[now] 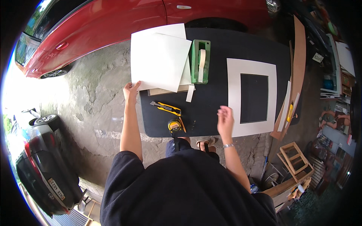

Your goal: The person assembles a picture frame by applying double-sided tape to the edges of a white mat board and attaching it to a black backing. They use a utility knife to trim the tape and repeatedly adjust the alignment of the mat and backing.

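My left hand [131, 92] pinches the near left corner of a stack of white boards [162, 56], thumb on top and fingers at the edge. The top sheet lies askew over the one beneath. Loosely curled and holding nothing I can see, my right hand [225, 117] hovers beside a white mat board frame [252, 128] with a rectangular opening. Between my hands lie a yellow utility knife [167, 109], a tape measure [174, 125] and a pencil [183, 124]. A green tape dispenser [195, 62] with a pale roll stands right of the boards.
All this rests on a black table [217, 94]. Brown board strips [298, 56] and a yellow cutter [290, 113] lie along its right side. A small white strip [190, 93] is near the dispenser. A red car [124, 19] stands beyond, a dark car [49, 169] at left, wooden frames [296, 160] at right.
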Demonstrator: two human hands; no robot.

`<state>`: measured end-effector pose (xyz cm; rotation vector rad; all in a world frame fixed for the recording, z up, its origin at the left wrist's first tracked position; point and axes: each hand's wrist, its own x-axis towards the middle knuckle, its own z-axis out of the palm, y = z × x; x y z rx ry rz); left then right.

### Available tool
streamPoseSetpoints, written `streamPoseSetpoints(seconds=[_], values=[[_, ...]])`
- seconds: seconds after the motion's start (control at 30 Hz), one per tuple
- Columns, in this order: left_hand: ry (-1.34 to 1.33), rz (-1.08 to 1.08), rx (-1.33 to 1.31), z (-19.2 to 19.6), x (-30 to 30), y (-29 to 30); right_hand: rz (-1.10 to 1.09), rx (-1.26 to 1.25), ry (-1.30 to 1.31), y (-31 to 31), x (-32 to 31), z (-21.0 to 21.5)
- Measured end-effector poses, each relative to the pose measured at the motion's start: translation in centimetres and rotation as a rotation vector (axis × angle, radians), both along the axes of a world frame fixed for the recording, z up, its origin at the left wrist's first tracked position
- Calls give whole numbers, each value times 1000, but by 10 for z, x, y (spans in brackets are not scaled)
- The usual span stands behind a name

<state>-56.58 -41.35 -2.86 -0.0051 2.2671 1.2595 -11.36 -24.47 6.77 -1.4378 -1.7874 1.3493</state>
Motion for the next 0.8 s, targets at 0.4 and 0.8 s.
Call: streamPoseSetpoints(seconds=[0.4,0.8], values=[[-177,64,510,34,-26,-13,66,374,-588,-27,-192,-49],[-168,341,745,34,0,-156,-141,224,-730,-7,-195,-68]])
